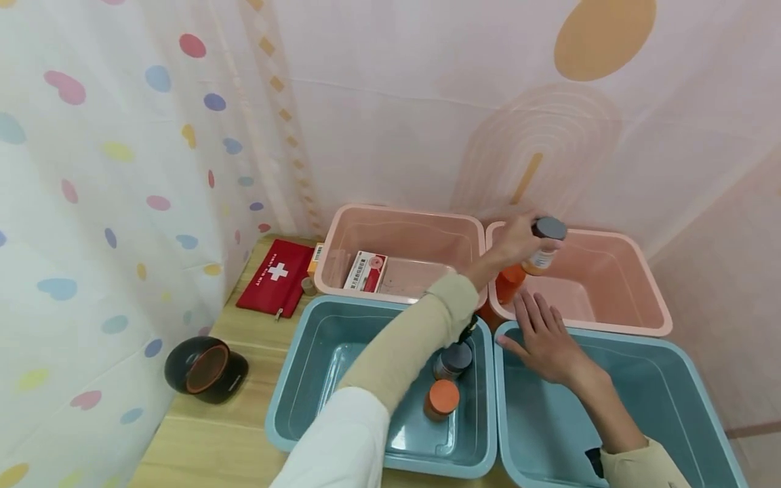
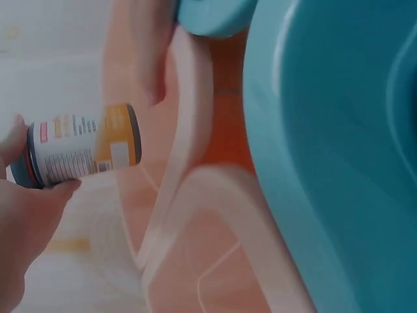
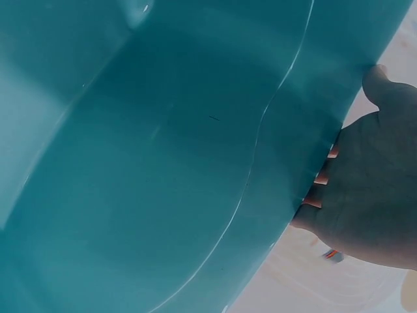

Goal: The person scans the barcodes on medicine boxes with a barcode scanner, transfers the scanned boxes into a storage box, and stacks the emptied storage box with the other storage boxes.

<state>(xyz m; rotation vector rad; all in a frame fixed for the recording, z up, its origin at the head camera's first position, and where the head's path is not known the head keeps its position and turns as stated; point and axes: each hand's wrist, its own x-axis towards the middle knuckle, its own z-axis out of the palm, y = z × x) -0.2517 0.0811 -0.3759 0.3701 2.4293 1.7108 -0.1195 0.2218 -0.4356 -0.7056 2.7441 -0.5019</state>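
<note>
My left hand (image 1: 517,238) grips a bottle (image 1: 540,260) by its dark grey lid, over the left part of the right pink bin (image 1: 631,285). In the left wrist view, the bottle (image 2: 85,143) shows a white and amber label with printed text and a barcode. My right hand (image 1: 552,347) lies over the far rim of the right blue bin (image 1: 616,379), fingers stretched toward the pink bin. The right wrist view shows the hand (image 3: 371,176) at that rim. Just below the held bottle is an orange object (image 1: 510,282), partly hidden by the arm.
In the left blue bin (image 1: 287,386) stand a grey-lidded bottle (image 1: 454,360) and an orange-capped bottle (image 1: 442,398). The left pink bin (image 1: 403,215) holds a medicine box (image 1: 366,271). A red first aid pouch (image 1: 277,276) and a black rounded object (image 1: 207,369) lie on the wooden table (image 1: 213,440).
</note>
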